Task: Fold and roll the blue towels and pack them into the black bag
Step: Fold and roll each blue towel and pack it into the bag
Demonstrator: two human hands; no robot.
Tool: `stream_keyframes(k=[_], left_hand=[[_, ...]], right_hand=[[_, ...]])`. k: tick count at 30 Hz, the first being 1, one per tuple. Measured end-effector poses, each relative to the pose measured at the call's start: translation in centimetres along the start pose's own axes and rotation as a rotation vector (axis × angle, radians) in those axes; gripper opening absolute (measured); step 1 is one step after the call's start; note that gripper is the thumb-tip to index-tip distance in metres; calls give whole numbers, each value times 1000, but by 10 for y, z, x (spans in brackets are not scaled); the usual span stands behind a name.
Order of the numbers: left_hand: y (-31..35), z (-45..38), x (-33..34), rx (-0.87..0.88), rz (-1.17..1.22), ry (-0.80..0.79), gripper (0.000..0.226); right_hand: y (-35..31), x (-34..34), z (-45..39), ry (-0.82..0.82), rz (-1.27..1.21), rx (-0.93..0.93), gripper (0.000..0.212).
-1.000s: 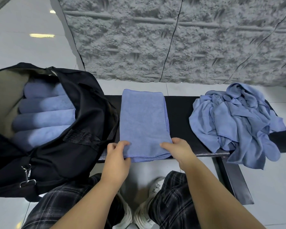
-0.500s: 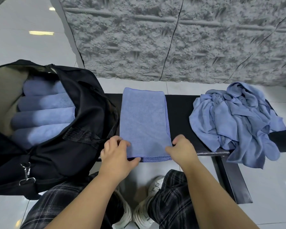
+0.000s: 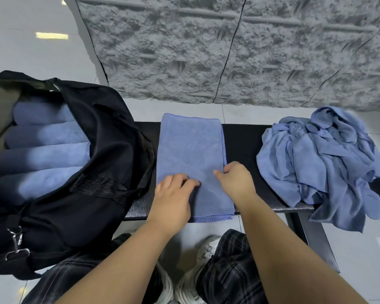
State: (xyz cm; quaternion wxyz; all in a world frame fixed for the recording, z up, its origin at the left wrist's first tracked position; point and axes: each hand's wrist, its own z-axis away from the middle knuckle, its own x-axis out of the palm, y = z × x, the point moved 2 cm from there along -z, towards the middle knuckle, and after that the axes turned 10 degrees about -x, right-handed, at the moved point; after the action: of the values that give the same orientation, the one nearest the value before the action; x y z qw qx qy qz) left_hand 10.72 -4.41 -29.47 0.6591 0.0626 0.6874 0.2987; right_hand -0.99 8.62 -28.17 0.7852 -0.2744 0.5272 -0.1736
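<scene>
Closest to the viewer are the person's knees in dark plaid trousers (image 3: pixel 230 268) and a pair of white sneakers (image 3: pixel 184 279) on a pale tiled floor (image 3: pixel 360 249). Two bare forearms reach forward to a black bench (image 3: pixel 244 141). A folded blue towel (image 3: pixel 190 150) lies flat across the middle of the bench, its stitched near edge hanging just over the front. The left hand (image 3: pixel 173 194) rests on the towel's near left part with its fingers curled down onto the cloth; whether it pinches a fold cannot be told. The right hand (image 3: pixel 235 181) rests on the towel's right edge, fingers curled at that edge and thumb lying on top. To the left, an open black bag (image 3: pixel 101 172) leans against the bench, with several rolled blue towels (image 3: pixel 44 154) stacked inside. To the right, a crumpled heap of blue towels (image 3: pixel 323 163) sits on the bench end, some cloth hanging over the front. Behind the bench stands a rough grey stone wall (image 3: pixel 228 51).
</scene>
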Motion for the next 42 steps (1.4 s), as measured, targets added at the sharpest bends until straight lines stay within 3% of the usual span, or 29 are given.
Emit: stream_keyframes(k=[2, 5, 8, 14, 21, 25, 29, 33, 36, 42], left_hand=[[-3, -1, 3, -16, 5, -4, 66], [-5, 0, 4, -32, 11, -2, 67], [-5, -1, 3, -41, 37, 17, 53], [-9, -9, 5, 4, 12, 96, 30], [-13, -11, 8, -4, 60, 86, 32], [-14, -10, 10, 10, 59, 113, 29], [-14, -9, 10, 20, 52, 131, 28], [-14, -9, 10, 22, 51, 129, 28], [-14, -10, 10, 25, 56, 124, 28], [-15, -8, 8, 33, 42, 106, 29]], right_hand=[[1, -1, -1, 38, -4, -10, 19], [0, -2, 1, 79, 32, -1, 16], [-3, -2, -4, 65, 30, 39, 12], [-17, -1, -36, 78, -16, -39, 35], [-27, -7, -57, 53, 192, -42, 18], [-43, -5, -59, 196, 293, -253, 36], [-45, -5, -75, 97, 208, -152, 27], [-49, -8, -86, 102, 301, -195, 35], [-50, -9, -90, 107, 278, -204, 25], [-42, -1, -68, 27, 385, -283, 45]])
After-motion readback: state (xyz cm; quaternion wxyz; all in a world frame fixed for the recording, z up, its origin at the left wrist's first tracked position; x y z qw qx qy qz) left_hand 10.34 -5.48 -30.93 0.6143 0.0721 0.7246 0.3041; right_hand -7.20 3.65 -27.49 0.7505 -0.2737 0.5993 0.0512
